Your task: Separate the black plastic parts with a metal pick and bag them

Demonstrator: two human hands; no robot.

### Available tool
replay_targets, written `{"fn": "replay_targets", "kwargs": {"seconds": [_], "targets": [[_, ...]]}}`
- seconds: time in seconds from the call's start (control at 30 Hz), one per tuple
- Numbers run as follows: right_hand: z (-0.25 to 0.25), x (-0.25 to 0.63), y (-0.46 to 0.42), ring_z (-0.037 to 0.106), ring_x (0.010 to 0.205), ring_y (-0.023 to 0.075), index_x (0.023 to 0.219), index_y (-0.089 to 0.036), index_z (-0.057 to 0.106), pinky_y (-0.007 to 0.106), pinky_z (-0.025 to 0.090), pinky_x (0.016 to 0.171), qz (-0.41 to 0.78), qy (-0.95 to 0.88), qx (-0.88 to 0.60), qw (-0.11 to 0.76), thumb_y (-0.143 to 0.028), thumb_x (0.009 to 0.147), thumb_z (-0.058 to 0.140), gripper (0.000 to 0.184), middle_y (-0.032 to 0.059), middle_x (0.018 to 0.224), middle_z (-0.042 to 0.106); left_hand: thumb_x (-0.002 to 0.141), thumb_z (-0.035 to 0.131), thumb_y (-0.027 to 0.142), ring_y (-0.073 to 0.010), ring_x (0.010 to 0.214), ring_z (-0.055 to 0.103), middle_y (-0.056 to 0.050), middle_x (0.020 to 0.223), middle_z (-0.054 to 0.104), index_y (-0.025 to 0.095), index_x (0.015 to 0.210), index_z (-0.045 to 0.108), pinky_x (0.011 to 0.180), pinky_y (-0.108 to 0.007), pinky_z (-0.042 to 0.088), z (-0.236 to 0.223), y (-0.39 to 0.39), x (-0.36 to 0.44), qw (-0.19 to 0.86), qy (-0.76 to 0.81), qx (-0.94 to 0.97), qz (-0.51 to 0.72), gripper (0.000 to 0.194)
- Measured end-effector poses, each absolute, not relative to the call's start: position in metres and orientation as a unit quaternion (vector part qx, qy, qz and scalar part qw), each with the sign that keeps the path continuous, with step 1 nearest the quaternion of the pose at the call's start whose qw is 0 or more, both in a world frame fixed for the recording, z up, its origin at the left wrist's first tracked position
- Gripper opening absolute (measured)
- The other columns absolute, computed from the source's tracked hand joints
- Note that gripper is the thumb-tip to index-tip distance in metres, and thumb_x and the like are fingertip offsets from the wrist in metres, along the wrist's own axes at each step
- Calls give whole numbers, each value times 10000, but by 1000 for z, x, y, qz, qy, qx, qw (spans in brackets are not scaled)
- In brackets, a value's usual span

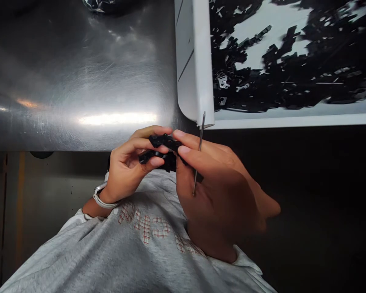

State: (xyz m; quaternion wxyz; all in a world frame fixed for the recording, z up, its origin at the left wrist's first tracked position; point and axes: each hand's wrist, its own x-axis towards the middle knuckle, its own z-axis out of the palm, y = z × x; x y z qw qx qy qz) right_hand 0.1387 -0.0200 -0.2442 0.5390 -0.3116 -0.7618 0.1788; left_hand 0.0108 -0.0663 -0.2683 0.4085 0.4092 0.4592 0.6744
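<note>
- Two hands grip a black plastic piece (161, 148) at centre frame, the fingers (149, 140) of the left hand (125, 171) closed from one side and those of the right hand (222, 199) from the other, seemingly to steady it.
- A thin metal pin (199, 158) runs along the right hand, apparently held clear of the piece.
- A white tray (195, 53), upper right, holds a heap of black plastic parts (293, 61), its corner near the hands, seemingly for easy reach.
- A scratched stainless steel surface (79, 81) fills the upper left.
</note>
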Motion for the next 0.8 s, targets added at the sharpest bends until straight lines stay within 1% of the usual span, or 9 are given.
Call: {"fn": "replay_targets", "kwargs": {"seconds": [0.07,0.1,0.2,0.33,0.4,0.5,0.57,0.67,0.8], "targets": [[-246,139,-20,829,989,221,1041,-213,737,315,712,834,134,-762,-311,551,-62,940,701,185,83,1095,847,947,751,424,-256,1278,713,-38,1312,772,306,986,787,1125,-484,567,-268,-67,10,436,449,404,667,129],[-248,139,-19,831,979,225,1031,-209,744,317,712,838,117,-767,-306,552,-98,945,717,143,79,1102,846,953,745,422,-262,1306,699,-34,1327,768,312,1002,790,1157,-503,543,-268,-67,9,448,440,400,668,129],[-252,142,-16,827,991,224,1021,-215,756,333,707,859,92,-783,-286,544,-138,959,719,106,56,1140,840,941,755,439,-271,1319,691,-24,1279,784,326,1002,800,1183,-511,525,-267,-67,10,484,418,378,670,136],[-257,144,-13,816,1011,218,1032,-225,767,346,709,863,65,-787,-273,549,-134,918,782,147,25,1166,836,913,766,510,-262,1255,719,-23,1204,784,333,957,806,1190,-493,525,-266,-67,13,508,422,355,662,187],[-260,143,-13,808,1024,214,1048,-201,773,339,706,885,68,-786,-264,555,-122,896,807,175,41,1155,838,899,776,518,-250,1185,742,-32,1127,783,321,935,802,1144,-472,560,-264,-66,15,511,419,348,665,202],[-262,142,-13,796,1055,210,1100,-191,773,344,694,933,81,-795,-253,546,-115,890,810,226,41,1188,831,842,810,574,-241,1047,763,-42,953,764,278,857,772,976,-420,643,-262,-64,16,518,440,323,658,299],[-263,142,-11,797,1054,208,1137,-211,764,355,697,924,96,-798,-244,543,-91,903,775,263,26,1201,828,815,819,609,-209,918,756,-35,886,741,268,820,751,864,-373,666,-261,-63,15,520,450,311,656,348],[-264,142,-7,809,1012,200,1161,-190,749,325,698,889,136,-777,-231,570,-25,867,748,337,46,1142,841,817,821,589,-148,771,714,-14,934,747,279,813,743,772,-318,660,-262,-62,12,531,429,305,664,320],[-266,144,-5,819,925,192,1192,-188,759,296,702,795,193,-731,-249,605,30,784,776,463,55,1117,844,796,863,517,-89,695,662,38,1000,771,343,845,778,703,-236,624,-269,-59,7,520,397,294,697,199]]}}
